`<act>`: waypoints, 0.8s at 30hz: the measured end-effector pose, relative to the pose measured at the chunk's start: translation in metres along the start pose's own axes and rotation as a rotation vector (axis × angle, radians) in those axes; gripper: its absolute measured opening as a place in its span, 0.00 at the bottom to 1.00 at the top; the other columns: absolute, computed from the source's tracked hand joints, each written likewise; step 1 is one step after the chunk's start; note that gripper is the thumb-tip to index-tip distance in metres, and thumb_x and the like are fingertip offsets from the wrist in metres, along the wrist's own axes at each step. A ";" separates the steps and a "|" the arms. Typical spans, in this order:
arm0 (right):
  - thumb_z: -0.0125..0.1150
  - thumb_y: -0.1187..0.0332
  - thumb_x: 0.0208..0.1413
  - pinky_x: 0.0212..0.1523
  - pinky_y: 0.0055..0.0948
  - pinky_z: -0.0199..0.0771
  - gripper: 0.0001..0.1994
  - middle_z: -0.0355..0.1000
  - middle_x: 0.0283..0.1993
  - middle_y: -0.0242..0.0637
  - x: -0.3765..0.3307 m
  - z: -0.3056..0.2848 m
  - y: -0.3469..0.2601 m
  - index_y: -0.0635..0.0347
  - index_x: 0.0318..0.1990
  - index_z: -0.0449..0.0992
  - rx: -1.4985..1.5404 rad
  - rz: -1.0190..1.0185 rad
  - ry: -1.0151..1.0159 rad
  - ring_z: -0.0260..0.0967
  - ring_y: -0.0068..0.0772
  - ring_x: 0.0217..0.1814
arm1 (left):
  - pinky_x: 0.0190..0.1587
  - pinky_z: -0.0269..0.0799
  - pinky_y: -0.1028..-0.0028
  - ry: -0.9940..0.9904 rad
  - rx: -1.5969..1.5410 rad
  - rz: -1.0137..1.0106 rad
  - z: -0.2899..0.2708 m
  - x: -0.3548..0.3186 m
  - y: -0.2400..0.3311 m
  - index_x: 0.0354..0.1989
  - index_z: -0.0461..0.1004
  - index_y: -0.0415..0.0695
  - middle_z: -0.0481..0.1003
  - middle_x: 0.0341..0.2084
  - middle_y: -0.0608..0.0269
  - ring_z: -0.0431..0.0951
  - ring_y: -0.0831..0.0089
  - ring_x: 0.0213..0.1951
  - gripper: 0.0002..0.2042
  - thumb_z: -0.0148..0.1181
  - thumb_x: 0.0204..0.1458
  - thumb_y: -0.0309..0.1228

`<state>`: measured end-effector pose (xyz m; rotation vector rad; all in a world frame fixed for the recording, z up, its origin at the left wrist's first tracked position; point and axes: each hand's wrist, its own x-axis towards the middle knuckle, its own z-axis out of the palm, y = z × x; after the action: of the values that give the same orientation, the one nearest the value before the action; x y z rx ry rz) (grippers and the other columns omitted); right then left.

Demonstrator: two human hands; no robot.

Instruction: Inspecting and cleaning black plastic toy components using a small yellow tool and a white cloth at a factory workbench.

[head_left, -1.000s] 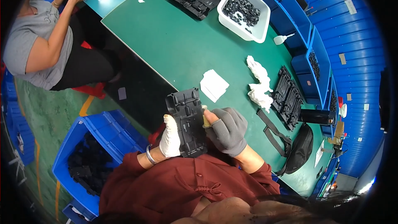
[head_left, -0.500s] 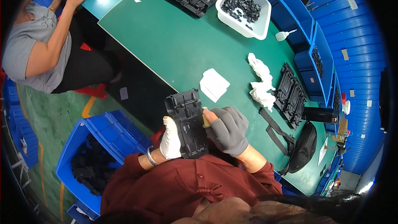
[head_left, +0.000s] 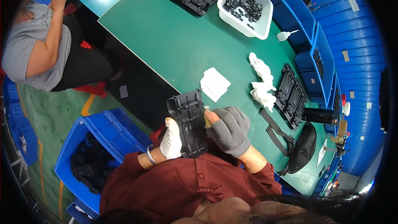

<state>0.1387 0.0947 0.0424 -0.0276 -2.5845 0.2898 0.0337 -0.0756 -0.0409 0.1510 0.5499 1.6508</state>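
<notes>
- Evidently unfinished, the part [head_left: 190,130] is clamped in my left hand [head_left: 171,141]; my right hand [head_left: 230,130] curls at its edge, grip unclear.
- Beyond, a panel [head_left: 291,96] lies on the table [head_left: 149,45].
- Farther, pieces [head_left: 244,6], seemingly unused, sit in the tub [head_left: 263,32].

**Fig.: Bimanual Pose, Near Midline**

Your L hand [head_left: 171,141], covered in white, has its thumb extended fwd; its other fingers are hidden. Your R hand [head_left: 230,130], in a grey glove w/ one bare fingertip [head_left: 212,117], lies near it, fingers curled. Both forearms angle inward; sleeves [head_left: 267,179] stop short of the wrists.
</notes>
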 end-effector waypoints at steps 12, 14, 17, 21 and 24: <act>0.74 0.74 0.33 0.36 0.39 0.76 0.29 0.77 0.44 0.39 0.003 -0.006 0.004 0.61 0.52 0.81 0.113 0.061 -0.054 0.76 0.42 0.38 | 0.69 0.76 0.58 -0.036 0.037 -0.025 -0.006 -0.002 -0.001 0.85 0.52 0.46 0.68 0.75 0.54 0.76 0.61 0.69 0.61 0.37 0.55 0.86; 0.74 0.74 0.31 0.37 0.40 0.76 0.31 0.76 0.45 0.39 0.002 -0.008 0.007 0.61 0.52 0.81 0.143 0.074 -0.077 0.75 0.43 0.39 | 0.68 0.77 0.58 -0.007 0.060 -0.032 -0.006 -0.005 -0.003 0.85 0.52 0.46 0.70 0.73 0.53 0.77 0.61 0.68 0.61 0.36 0.56 0.85; 0.74 0.75 0.30 0.37 0.40 0.75 0.31 0.76 0.45 0.38 0.001 -0.007 0.009 0.60 0.52 0.80 0.179 0.097 -0.085 0.74 0.44 0.38 | 0.68 0.76 0.59 -0.014 0.084 -0.037 -0.007 -0.006 -0.005 0.85 0.53 0.46 0.71 0.72 0.53 0.77 0.61 0.68 0.60 0.33 0.57 0.85; 0.74 0.75 0.30 0.37 0.41 0.75 0.30 0.76 0.45 0.38 0.001 -0.007 0.011 0.60 0.51 0.79 0.209 0.111 -0.095 0.74 0.44 0.39 | 0.68 0.76 0.59 -0.034 0.080 -0.051 -0.010 -0.005 -0.005 0.85 0.53 0.45 0.71 0.72 0.53 0.77 0.61 0.68 0.59 0.32 0.59 0.84; 0.74 0.76 0.32 0.37 0.41 0.75 0.29 0.76 0.45 0.38 0.002 -0.008 0.013 0.60 0.51 0.79 0.253 0.127 -0.100 0.75 0.45 0.39 | 0.68 0.76 0.60 -0.020 0.121 -0.042 -0.009 -0.005 -0.005 0.85 0.53 0.44 0.72 0.71 0.53 0.77 0.62 0.67 0.58 0.30 0.60 0.83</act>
<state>0.1404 0.1093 0.0473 -0.0880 -2.6288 0.6783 0.0350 -0.0826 -0.0502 0.2429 0.6337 1.5737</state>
